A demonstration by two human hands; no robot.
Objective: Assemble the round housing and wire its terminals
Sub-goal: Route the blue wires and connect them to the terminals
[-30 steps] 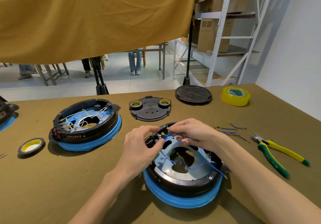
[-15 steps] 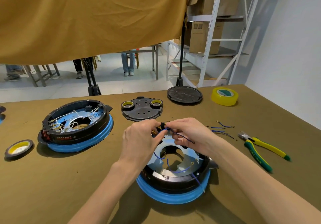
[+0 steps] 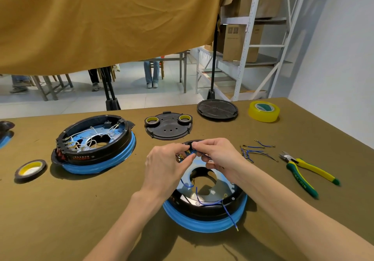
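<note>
Centrally, round glossy black housing [image 3: 204, 198], thin blue wire [image 3: 202, 199]

Both hands cover the far rim of the housing [image 3: 204, 206], so the terminals under the fingertips [image 3: 189, 156] are mostly hidden; only a few brass tabs peep out just left of them. The blue wire [image 3: 204, 156] passes between the fingers of the right hand [image 3: 220, 157] and the left hand [image 3: 166, 165], and its pinched end cannot be seen. Whether it touches a terminal cannot be told. Far left of the fingers, another unit [image 3: 5, 133] is cut off by the frame edge. The print on the pliers [image 3: 303, 173] is too small to read.
</note>
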